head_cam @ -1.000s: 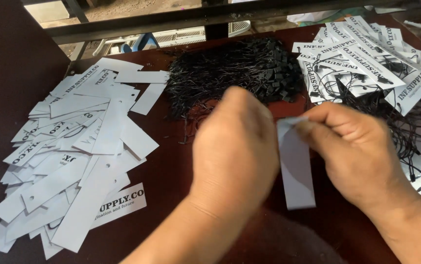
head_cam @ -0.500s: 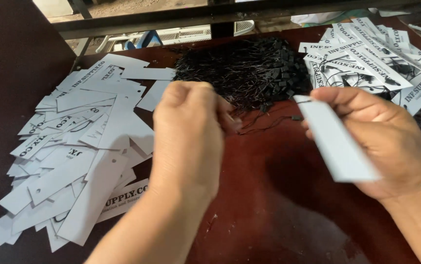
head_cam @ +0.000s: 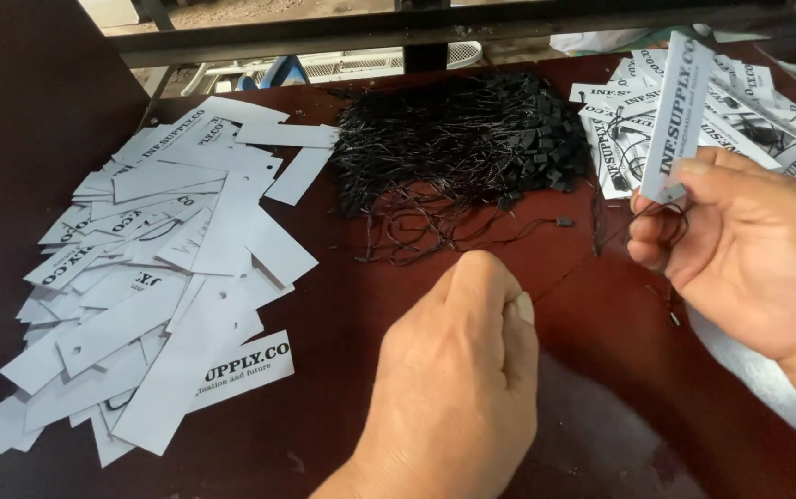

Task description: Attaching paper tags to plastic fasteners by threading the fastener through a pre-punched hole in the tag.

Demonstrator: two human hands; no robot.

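My right hand (head_cam: 749, 249) holds a long white paper tag (head_cam: 677, 115) upright by its lower end, pinched between thumb and fingers, with a thin black string looped under the fingers. My left hand (head_cam: 458, 370) is low in the middle with fingers closed, pinching a thin black string (head_cam: 564, 277) that runs up toward the right hand. Just beyond both hands lies a heap of black strings (head_cam: 462, 139) on the dark red table (head_cam: 352, 305).
A wide pile of loose white tags (head_cam: 157, 268) covers the table's left side. A second pile of printed tags with strings attached (head_cam: 749, 102) lies at the back right. A dark metal bar (head_cam: 435, 28) runs along the table's far edge.
My right hand has raised the tag from flat to upright at the right. My left hand has drawn back toward me from the string heap, pulling a string.
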